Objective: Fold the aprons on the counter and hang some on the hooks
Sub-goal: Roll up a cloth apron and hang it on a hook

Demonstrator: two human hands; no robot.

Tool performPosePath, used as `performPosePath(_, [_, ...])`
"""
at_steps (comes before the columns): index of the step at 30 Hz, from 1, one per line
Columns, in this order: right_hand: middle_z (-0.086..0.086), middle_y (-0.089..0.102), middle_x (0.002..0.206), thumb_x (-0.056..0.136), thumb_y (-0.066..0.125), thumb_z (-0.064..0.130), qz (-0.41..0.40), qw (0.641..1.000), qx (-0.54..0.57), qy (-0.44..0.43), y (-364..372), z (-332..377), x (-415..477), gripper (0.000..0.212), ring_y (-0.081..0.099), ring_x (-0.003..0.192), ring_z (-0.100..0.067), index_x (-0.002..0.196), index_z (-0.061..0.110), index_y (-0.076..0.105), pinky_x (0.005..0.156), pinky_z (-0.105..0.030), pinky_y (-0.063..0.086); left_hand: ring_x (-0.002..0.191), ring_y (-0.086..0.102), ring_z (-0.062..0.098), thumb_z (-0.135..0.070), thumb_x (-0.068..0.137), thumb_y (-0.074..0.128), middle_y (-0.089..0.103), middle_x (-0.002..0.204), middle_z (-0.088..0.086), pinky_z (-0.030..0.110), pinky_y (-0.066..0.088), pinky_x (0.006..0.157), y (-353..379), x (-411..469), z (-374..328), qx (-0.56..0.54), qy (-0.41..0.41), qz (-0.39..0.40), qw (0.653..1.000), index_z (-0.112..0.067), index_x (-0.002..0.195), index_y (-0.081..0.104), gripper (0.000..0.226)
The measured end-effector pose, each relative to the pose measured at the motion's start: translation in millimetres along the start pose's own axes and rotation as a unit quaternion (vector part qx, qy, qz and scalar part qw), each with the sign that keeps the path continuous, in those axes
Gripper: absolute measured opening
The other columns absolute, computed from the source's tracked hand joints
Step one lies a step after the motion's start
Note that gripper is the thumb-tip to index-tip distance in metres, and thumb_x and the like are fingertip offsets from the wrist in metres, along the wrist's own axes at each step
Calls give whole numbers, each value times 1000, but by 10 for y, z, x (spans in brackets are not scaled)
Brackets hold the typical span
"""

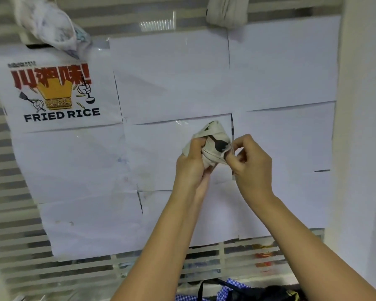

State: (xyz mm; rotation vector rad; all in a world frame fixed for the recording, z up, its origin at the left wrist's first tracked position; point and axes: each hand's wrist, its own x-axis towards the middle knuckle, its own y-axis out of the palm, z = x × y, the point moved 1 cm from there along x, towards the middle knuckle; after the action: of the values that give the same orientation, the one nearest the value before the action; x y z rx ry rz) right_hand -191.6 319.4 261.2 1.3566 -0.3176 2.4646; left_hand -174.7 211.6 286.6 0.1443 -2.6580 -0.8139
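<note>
Both hands are raised in front of the wall, holding a bunched beige apron [215, 142] with a black print. My left hand [191, 164] grips the bundle from the left and below. My right hand [251, 161] pinches its right edge with thumb and fingers. A pale patterned apron [52, 25] hangs bunched at the top left. A beige cloth [226, 11] hangs at the top, right of centre. At the bottom edge lies a blue checked apron [230, 290] with black straps. No hooks are visible.
White paper sheets [280, 68] cover a slatted wall. A "FRIED RICE" poster [59, 94] hangs at the left. A plain white wall [365, 127] stands at the right. Dark cloth [276, 293] lies beside the checked apron.
</note>
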Motion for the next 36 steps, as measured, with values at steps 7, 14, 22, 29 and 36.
performPosePath(7, [11, 56, 67, 87, 44, 11, 12, 993, 119, 13, 66, 214, 365, 17, 46, 50, -12, 81, 26, 51, 51, -24, 39, 67, 60, 14, -13, 91, 50, 64, 80, 9, 22, 49, 56, 342, 40, -302, 7, 13, 52, 999, -6, 87, 64, 17])
performPosePath(14, [-3, 70, 85, 76, 55, -16, 148, 971, 188, 2, -329, 453, 841, 49, 51, 66, -30, 91, 26, 75, 56, -21, 43, 49, 44, 8, -17, 90, 48, 54, 68, 2, 16, 35, 43, 250, 79, -646, 173, -57, 196, 963, -6, 95, 62, 18])
performPosePath(22, [-2, 75, 82, 77, 64, -14, 313, 944, 74, -67, -578, 784, 960, 29, 70, 83, -19, 84, 11, 77, 79, -32, 57, 54, 40, 12, -22, 75, 52, 47, 68, 4, 20, 38, 48, 134, 99, -951, 398, -38, 290, 870, 3, 113, 62, 46])
performPosePath(29, [2, 70, 74, 82, 68, 6, 278, 959, -55, -12, -394, 931, 1011, 16, 64, 59, -13, 77, 20, 71, 58, -20, 48, 59, 53, 9, -20, 86, 62, 59, 69, -8, 21, 44, 53, 196, -69, -1047, 491, 31, 302, 817, -14, 91, 58, 9])
performPosePath(36, [-14, 65, 70, 79, 75, 36, 129, 989, -31, 69, -290, 1072, 1225, 33, 55, 61, -18, 66, 6, 72, 58, -24, 46, 63, 51, 8, -33, 83, 72, 55, 77, -6, 12, 39, 47, 288, 137, -1019, 505, 247, 108, 820, -22, 90, 50, 26])
